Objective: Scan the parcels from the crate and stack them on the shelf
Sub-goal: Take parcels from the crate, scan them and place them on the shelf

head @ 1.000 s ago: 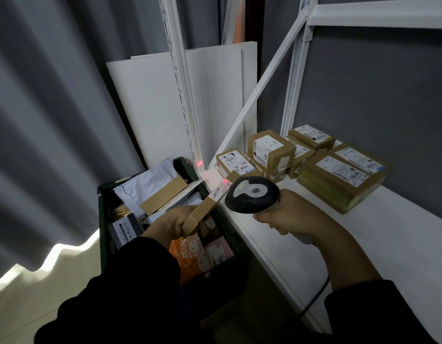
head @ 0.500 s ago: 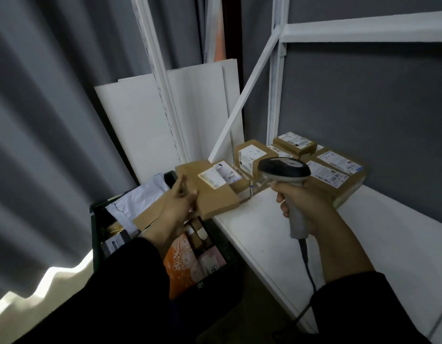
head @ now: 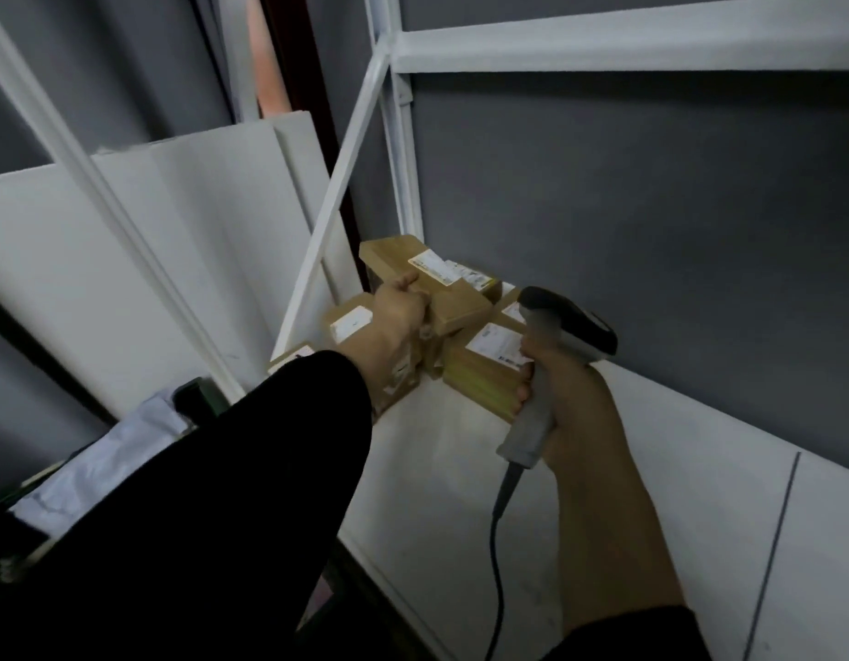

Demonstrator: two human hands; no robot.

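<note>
We see the left arm stretched forward across the view, its black sleeve [head: 250, 469] covering it to the wrist. The left hand [head: 398, 314] is curled round the near end of a flat brown parcel [head: 453, 298], with the thumb on top and the fingers tucked underneath. The parcel lies roughly level, label up, over the stacked parcels [head: 484, 369] at the back left corner of the shelf [head: 436, 493]. We cannot tell whether it rests on the box beneath or is held just above it.

The right arm comes up from the lower right, forearm bare and wrist raised. The right hand [head: 575, 398] is wrapped tight round the grey handle of the barcode scanner [head: 563, 333], fingers closed on the front of the grip. The scanner stands upright with its dark head above the fist, just in front of the stacked parcels. Its cable [head: 496, 565] hangs from the base of the handle down past the shelf's front edge.

Low on the left we make out a corner of the dark green crate [head: 193, 398] beside the shelf, mostly hidden by the sleeve, with a pale mailer bag [head: 102, 460] in it. White boards [head: 174, 260] lean upright behind it.
</note>
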